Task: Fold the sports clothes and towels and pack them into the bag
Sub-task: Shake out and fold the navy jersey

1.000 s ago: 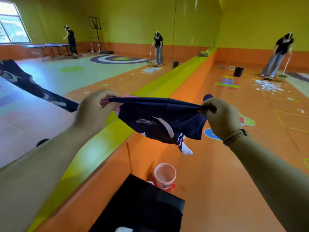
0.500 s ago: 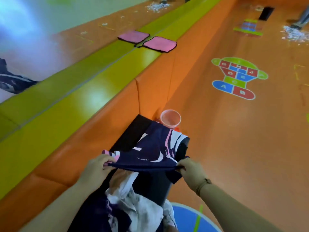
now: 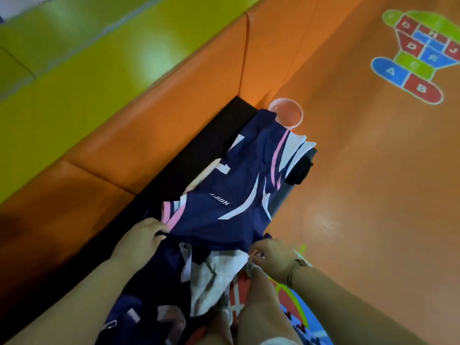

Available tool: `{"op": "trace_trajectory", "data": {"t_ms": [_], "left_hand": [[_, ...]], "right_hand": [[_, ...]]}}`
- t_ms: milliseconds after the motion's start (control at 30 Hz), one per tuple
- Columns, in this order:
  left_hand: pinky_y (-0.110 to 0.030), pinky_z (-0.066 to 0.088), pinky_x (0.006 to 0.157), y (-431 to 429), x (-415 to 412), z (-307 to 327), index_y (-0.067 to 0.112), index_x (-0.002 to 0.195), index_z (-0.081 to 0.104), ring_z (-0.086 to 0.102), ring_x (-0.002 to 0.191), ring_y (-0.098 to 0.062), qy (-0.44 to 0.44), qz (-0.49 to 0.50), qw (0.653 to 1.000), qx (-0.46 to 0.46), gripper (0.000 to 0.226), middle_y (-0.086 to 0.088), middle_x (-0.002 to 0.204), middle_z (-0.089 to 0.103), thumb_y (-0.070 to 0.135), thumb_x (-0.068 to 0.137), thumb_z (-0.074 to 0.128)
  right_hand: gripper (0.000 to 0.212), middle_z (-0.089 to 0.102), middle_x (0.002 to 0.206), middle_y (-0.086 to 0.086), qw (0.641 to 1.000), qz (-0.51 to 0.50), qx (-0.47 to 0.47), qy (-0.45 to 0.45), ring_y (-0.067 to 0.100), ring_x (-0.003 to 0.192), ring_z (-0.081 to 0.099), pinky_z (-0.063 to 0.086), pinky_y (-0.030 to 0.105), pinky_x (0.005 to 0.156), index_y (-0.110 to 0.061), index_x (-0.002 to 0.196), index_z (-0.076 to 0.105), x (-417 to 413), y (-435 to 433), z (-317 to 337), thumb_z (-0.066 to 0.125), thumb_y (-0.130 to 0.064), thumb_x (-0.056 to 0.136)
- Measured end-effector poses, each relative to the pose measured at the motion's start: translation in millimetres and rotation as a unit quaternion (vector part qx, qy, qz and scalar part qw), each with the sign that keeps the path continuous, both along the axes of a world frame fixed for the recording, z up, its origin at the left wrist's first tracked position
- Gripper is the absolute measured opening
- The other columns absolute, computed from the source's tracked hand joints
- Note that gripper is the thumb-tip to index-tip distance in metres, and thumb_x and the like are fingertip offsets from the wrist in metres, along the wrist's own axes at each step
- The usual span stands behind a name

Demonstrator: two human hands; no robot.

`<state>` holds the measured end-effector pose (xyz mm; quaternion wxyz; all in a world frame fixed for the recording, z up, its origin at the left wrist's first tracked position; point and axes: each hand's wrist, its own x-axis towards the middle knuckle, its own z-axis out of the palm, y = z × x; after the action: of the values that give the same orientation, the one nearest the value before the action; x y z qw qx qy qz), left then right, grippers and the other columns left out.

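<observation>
The left hand and right hand pinch the near hem of the navy jersey, which stretches away over the black bag.

You have the jersey spread on the bag at frame centre, the cup just above it, the clothes pile below, and the hopscotch marking upper right.

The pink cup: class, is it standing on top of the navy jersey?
No, the pink cup stands beyond the far end of the navy jersey, not on it.
</observation>
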<state>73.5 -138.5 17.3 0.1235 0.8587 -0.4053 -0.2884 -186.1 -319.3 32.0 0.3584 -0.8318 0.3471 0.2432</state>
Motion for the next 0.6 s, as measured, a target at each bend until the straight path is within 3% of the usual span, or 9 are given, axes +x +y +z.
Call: {"op": "trace_trajectory", "data": {"t_ms": [133, 333, 467, 533, 600], "left_hand": [[-0.032, 0.046, 0.086, 17.6, -17.6, -20.5, 0.013, 0.102, 0.068, 0.058, 0.099, -0.021, 0.025, 0.021, 0.997, 0.068, 0.016, 0.001, 0.107, 0.059, 0.016, 0.086, 0.066], [-0.033, 0.048, 0.077, 7.9, -54.5, -64.3, 0.016, 0.092, 0.068, 0.061, 0.09, -0.02, 0.063, 0.03, 0.995, 0.071, 0.008, 0.003, 0.098, 0.061, 0.018, 0.084, 0.067], [-0.036, 0.048, 0.076, -19.3, -78.8, -93.4, 0.011, 0.093, 0.068, 0.058, 0.089, -0.024, 0.081, -0.001, 0.996, 0.036, 0.01, -0.002, 0.096, 0.062, 0.015, 0.085, 0.065], [-0.04, 0.053, 0.07, -32.2, -91.9, -110.8, 0.011, 0.086, 0.068, 0.057, 0.084, -0.026, 0.048, -0.039, 0.998, -0.012, 0.011, -0.004, 0.089, 0.063, 0.016, 0.077, 0.065], [-0.036, 0.055, 0.067, -44.5, -106.0, -127.2, 0.013, 0.084, 0.067, 0.05, 0.087, -0.02, 0.005, -0.078, 0.996, -0.046, 0.017, -0.004, 0.088, 0.063, 0.017, 0.068, 0.069]], "right_hand": [[0.025, 0.065, 0.117, 0.0, 0.998, 0.025, 0.051, 0.034, 0.021, 0.111, 0.056, 0.043, 0.029, 0.091, -0.018, 0.111, 0.064, 0.1, 5.5, -16.8, 0.053, -0.025, 0.09], [0.017, 0.069, 0.103, 0.002, 0.993, -0.063, 0.069, 0.071, 0.021, 0.099, 0.06, 0.046, 0.03, 0.083, -0.019, 0.099, 0.067, -6.0, -30.8, -58.5, 0.059, -0.029, 0.087], [0.018, 0.069, 0.104, 0.005, 0.992, -0.086, 0.03, 0.091, 0.026, 0.1, 0.06, 0.046, 0.031, 0.083, -0.015, 0.1, 0.066, -7.9, -64.7, -90.6, 0.06, -0.027, 0.088], [0.023, 0.068, 0.105, 0.006, 0.991, -0.096, 0.007, 0.092, 0.028, 0.101, 0.06, 0.046, 0.032, 0.084, -0.013, 0.105, 0.064, -7.0, -79.9, -106.2, 0.06, -0.028, 0.088], [0.03, 0.066, 0.109, 0.007, 0.99, -0.101, -0.008, 0.099, 0.028, 0.101, 0.059, 0.046, 0.033, 0.083, -0.014, 0.113, 0.059, -6.8, -92.4, -124.7, 0.059, -0.031, 0.089]]}}
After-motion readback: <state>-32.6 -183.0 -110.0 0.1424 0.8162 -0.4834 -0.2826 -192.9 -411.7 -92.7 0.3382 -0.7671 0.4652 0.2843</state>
